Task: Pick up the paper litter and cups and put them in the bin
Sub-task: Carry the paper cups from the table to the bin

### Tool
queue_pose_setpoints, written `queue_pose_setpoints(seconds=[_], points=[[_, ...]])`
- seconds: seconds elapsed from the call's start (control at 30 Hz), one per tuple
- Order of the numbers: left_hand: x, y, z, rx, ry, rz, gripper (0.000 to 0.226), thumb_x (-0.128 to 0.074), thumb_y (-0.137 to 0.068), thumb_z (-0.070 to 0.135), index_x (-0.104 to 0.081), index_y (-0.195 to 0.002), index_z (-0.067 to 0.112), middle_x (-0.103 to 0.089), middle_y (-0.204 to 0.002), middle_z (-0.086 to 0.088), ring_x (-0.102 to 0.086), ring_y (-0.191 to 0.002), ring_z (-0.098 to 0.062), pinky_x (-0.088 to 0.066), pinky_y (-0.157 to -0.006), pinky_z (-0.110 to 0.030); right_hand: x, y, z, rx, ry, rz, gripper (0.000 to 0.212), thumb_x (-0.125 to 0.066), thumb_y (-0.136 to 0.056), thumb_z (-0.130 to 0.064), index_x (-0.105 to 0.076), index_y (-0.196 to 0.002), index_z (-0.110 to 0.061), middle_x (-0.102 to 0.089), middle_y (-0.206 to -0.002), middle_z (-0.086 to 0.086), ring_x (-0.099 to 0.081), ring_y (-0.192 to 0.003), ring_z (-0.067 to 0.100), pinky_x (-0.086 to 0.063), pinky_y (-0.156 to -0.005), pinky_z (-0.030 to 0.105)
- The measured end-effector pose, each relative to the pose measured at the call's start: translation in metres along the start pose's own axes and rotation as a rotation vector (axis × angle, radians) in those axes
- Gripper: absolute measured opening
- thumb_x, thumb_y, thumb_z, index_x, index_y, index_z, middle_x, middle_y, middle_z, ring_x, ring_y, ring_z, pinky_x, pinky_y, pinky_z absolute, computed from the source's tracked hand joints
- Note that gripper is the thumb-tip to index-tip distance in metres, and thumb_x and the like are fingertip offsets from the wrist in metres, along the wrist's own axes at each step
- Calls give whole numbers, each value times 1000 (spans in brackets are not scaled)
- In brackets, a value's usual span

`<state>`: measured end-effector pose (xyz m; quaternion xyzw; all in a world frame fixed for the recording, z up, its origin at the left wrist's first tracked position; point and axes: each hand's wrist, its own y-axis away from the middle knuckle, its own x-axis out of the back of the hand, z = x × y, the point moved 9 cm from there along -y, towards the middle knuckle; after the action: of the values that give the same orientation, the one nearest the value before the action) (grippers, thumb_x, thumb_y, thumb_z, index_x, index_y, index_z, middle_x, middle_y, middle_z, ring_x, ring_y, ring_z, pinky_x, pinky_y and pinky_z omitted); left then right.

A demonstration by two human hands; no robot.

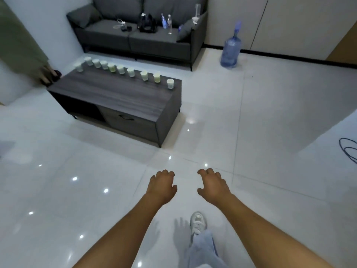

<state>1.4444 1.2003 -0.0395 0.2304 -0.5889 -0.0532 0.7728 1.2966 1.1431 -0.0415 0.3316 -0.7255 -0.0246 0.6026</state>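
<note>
The step in hand looks like the approach: nothing has been picked up. The row of pale paper cups (121, 69) stands along the far edge of the dark wood-grain low cabinet (116, 97), well ahead and to the left of both hands. No bin or loose paper shows in view; either may lie out of frame. The next move calls for walking closer and reaching the nearest cup. The left hand (161, 185) and right hand (212, 184) hang forward, palms down, near each other, fingers loosely curled, holding nothing.

Frame edge cuts off blue cable (348, 149) loops.
</note>
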Motion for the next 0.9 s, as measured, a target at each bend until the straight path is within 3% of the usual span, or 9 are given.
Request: queue_pose_setpoints(seconds=[0.3,0.5,0.9], points=[[103,-160,-5,124,54,62,44,-46,-96,32,-44,-135,13,-49,-132,-7,-45,-123,-24,-39,-102,-34,114,-176,9,92,42,7,57,-57,-90,-25,-33,-141,-21,-41,-136,6,-43,-118,29,-44,-93,37],[141,-254,-28,180,84,49,47,-48,-95,34,-43,-137,15,-49,-136,-6,-46,-124,-24,-40,-104,-35,151,-280,3,103,52,-44,58,-57,-89,-26,-32,-142,-22,-40,-138,6,-42,-120,29,-43,-94,37],[249,-480,-94,146,91,35,39,-49,-94,31,-48,-129,13,-51,-129,-6,-46,-120,-25,-36,-103,-35,255,-521,-54,104,22,-25,57,-57,-89,-24,-34,-141,-20,-41,-137,8,-42,-119,31,-43,-92,38]])
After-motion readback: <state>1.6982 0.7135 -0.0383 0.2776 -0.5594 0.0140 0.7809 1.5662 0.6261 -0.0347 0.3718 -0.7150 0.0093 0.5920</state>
